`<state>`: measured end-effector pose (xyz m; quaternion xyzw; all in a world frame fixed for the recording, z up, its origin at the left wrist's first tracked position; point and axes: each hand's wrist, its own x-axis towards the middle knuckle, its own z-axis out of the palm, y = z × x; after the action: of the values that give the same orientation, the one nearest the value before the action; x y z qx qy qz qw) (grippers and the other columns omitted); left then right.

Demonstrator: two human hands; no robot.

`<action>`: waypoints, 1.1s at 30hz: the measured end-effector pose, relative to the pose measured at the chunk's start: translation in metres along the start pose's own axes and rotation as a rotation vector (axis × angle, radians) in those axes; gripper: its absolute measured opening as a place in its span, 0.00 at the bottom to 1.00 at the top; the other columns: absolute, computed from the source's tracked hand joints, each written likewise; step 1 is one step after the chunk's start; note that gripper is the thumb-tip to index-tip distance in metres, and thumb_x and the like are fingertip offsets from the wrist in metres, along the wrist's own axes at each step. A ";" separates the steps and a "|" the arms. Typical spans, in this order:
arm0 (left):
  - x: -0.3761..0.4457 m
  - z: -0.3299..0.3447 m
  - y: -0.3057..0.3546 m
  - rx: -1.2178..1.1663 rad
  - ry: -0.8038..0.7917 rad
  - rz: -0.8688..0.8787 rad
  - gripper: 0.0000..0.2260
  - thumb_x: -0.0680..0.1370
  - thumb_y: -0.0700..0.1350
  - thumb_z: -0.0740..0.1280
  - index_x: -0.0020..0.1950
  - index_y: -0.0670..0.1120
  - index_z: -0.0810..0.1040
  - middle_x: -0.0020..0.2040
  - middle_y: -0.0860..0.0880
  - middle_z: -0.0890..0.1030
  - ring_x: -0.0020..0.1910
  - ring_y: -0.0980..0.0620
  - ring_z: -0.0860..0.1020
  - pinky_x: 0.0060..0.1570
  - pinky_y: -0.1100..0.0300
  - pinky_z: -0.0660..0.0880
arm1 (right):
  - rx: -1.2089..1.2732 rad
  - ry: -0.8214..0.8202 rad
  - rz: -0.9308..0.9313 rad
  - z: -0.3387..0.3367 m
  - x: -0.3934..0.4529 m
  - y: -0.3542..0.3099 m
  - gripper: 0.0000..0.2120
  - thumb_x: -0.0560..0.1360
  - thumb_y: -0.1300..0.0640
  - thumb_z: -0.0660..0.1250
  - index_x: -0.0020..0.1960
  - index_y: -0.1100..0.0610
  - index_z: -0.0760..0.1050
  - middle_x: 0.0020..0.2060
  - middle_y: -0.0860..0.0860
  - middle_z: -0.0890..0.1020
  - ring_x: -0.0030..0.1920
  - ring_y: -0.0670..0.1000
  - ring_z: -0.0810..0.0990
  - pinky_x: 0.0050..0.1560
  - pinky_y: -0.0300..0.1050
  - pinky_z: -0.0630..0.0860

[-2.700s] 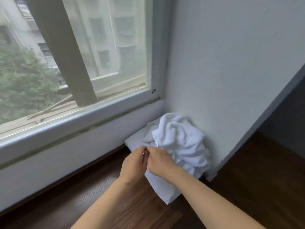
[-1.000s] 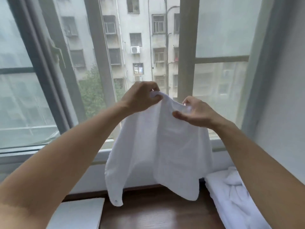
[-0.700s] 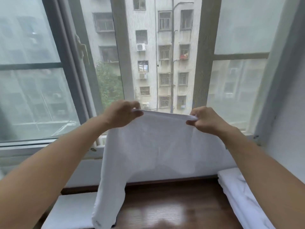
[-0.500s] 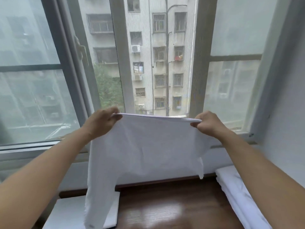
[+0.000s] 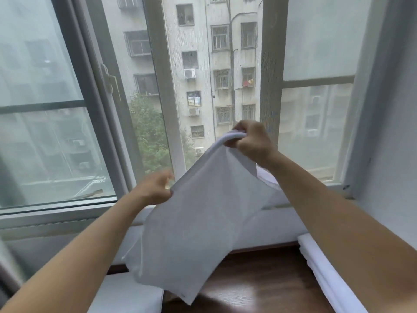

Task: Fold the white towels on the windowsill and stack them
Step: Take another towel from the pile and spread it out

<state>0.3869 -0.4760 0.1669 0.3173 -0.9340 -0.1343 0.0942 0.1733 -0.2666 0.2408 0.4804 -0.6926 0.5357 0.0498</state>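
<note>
Head cam: white towel (image 5: 191, 227) hangs in mid-air in front of the window (image 5: 56, 98), above the dark wood windowsill (image 5: 259, 285), not touching it. Right hand (image 5: 250, 143) is up high, fingers closed tight around a bunched top edge/corner w/ a rolled hem looping over the knuckles. Left hand (image 5: 155, 188) sits lower & to the left, fingers pinched on the towel's left edge; it's motion-blurred, so can't tell exactly how much cloth it has. Cloth runs on a slant from right hand down to left, rest drooping to a loose bottom corner near the sill. Far-right on the sill lies a pile of white towels (image 5: 327, 274), looks partly flat, edge only in view. Near-left bottom there's a flat white folded piece (image 5: 126, 297), prob. the start of the stack, though can't confirm. Step in hand, by my read: first fold of this towel, i.e. bringing corners together lengthwise in the air. Next move needs both hands to match corners & square the edges, then lower onto the sill, smooth flat, fold again, and place on the left piece. Risk: uneven halves if the left pinch is off the true corner.
</note>
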 end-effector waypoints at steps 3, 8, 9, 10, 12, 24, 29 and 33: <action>-0.005 -0.003 0.075 -0.603 0.066 0.360 0.24 0.71 0.47 0.79 0.65 0.53 0.77 0.57 0.51 0.83 0.56 0.58 0.82 0.55 0.58 0.79 | -0.196 -0.258 -0.160 0.034 0.002 -0.022 0.11 0.68 0.66 0.77 0.48 0.56 0.80 0.40 0.50 0.82 0.41 0.47 0.80 0.39 0.44 0.76; 0.000 0.008 0.103 -0.618 0.263 0.404 0.12 0.70 0.37 0.74 0.46 0.54 0.82 0.41 0.54 0.82 0.40 0.64 0.79 0.40 0.65 0.75 | -0.010 -0.315 -0.010 0.048 -0.012 -0.003 0.18 0.70 0.65 0.73 0.58 0.58 0.73 0.44 0.57 0.82 0.41 0.51 0.81 0.37 0.41 0.76; 0.002 0.014 0.096 -0.622 0.273 0.368 0.08 0.71 0.38 0.74 0.46 0.50 0.84 0.41 0.52 0.82 0.41 0.60 0.80 0.39 0.66 0.74 | 0.089 -0.344 0.058 0.043 -0.016 0.008 0.21 0.70 0.65 0.74 0.60 0.59 0.73 0.45 0.59 0.83 0.41 0.51 0.81 0.39 0.43 0.77; 0.003 0.020 0.089 -0.658 0.293 0.307 0.02 0.73 0.40 0.74 0.44 0.46 0.83 0.39 0.52 0.81 0.39 0.56 0.78 0.37 0.66 0.74 | 0.137 -0.393 0.115 0.038 -0.020 0.022 0.22 0.69 0.65 0.76 0.60 0.60 0.73 0.45 0.59 0.83 0.41 0.50 0.81 0.41 0.45 0.78; 0.004 0.030 0.080 -0.770 0.347 0.166 0.07 0.77 0.42 0.72 0.42 0.40 0.80 0.36 0.50 0.78 0.37 0.54 0.75 0.36 0.62 0.72 | 0.080 -0.532 0.197 0.036 -0.037 0.050 0.22 0.68 0.61 0.79 0.59 0.59 0.75 0.46 0.56 0.84 0.43 0.50 0.82 0.46 0.47 0.80; 0.006 0.012 0.044 -0.866 0.241 -0.102 0.17 0.65 0.46 0.73 0.52 0.42 0.84 0.43 0.46 0.84 0.40 0.49 0.83 0.38 0.55 0.81 | -0.003 -0.355 0.591 0.050 -0.093 0.168 0.14 0.81 0.54 0.66 0.41 0.62 0.76 0.37 0.54 0.75 0.40 0.54 0.75 0.34 0.46 0.77; 0.009 -0.002 0.004 -0.428 -0.040 -0.076 0.07 0.73 0.43 0.80 0.45 0.42 0.85 0.32 0.52 0.84 0.30 0.57 0.81 0.29 0.59 0.80 | 0.211 -0.115 0.602 0.035 -0.064 0.168 0.11 0.83 0.53 0.65 0.46 0.59 0.76 0.40 0.54 0.77 0.43 0.55 0.80 0.28 0.44 0.80; 0.023 -0.017 -0.010 -0.355 -0.086 -0.089 0.08 0.78 0.45 0.75 0.50 0.40 0.84 0.36 0.50 0.84 0.32 0.56 0.81 0.26 0.60 0.77 | 0.377 -0.020 0.510 0.027 -0.019 0.142 0.11 0.84 0.58 0.65 0.45 0.63 0.76 0.46 0.58 0.74 0.46 0.60 0.80 0.29 0.48 0.84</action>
<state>0.3786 -0.5012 0.1823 0.3307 -0.8839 -0.3144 0.1027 0.0940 -0.2812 0.1197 0.2974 -0.6796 0.6453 -0.1828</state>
